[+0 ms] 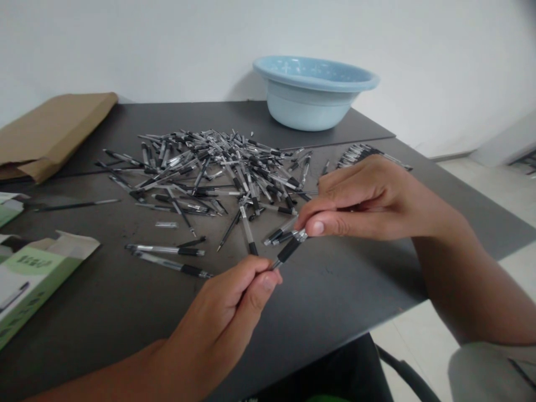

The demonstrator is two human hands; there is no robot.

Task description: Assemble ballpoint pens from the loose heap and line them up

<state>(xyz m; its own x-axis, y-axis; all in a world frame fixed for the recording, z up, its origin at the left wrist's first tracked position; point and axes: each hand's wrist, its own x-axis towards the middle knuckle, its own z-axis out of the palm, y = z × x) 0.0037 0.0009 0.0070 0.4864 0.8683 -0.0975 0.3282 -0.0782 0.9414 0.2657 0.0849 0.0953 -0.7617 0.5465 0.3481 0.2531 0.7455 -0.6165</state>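
A gel pen with a black grip is held between my two hands above the dark table. My left hand is closed around the clear barrel at its lower end. At the upper end, the thumb and fingertips of my right hand pinch the clear tip part. Just beyond my hands lies a large heap of pens and pen parts. Several loose pens lie nearer me, among them a pen with a black grip left of my left hand. My palms are hidden.
A light blue basin stands at the back. At far left are a brown paper bag and open green-and-white boxes. Behind my right hand lies a row of pens. The table's front edge runs below my hands.
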